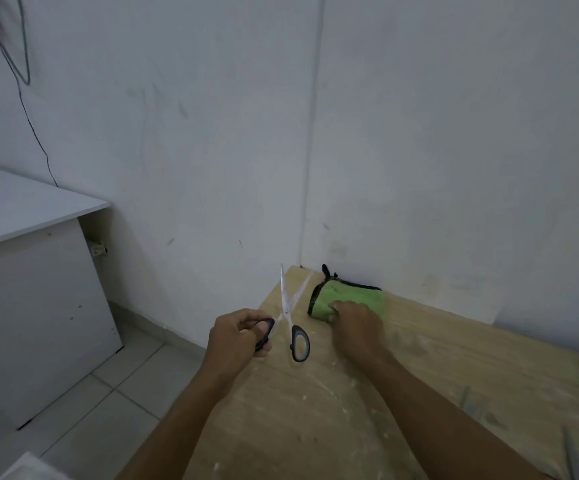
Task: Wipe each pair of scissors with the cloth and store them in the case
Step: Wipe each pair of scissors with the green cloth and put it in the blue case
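A pair of scissors with black and grey handles is spread wide, blades pointing away toward the wall. My left hand grips one handle loop, holding the scissors just above the wooden table's left edge. The other loop hangs free. A folded green cloth with dark trim lies at the table's far corner against the wall. My right hand rests on the cloth's near edge, fingers curled into it. No case is in view.
The pale wooden table is scuffed with white marks. Metal blades of other scissors show at the lower right edge. A white cabinet stands left across tiled floor. White walls meet just behind the cloth.
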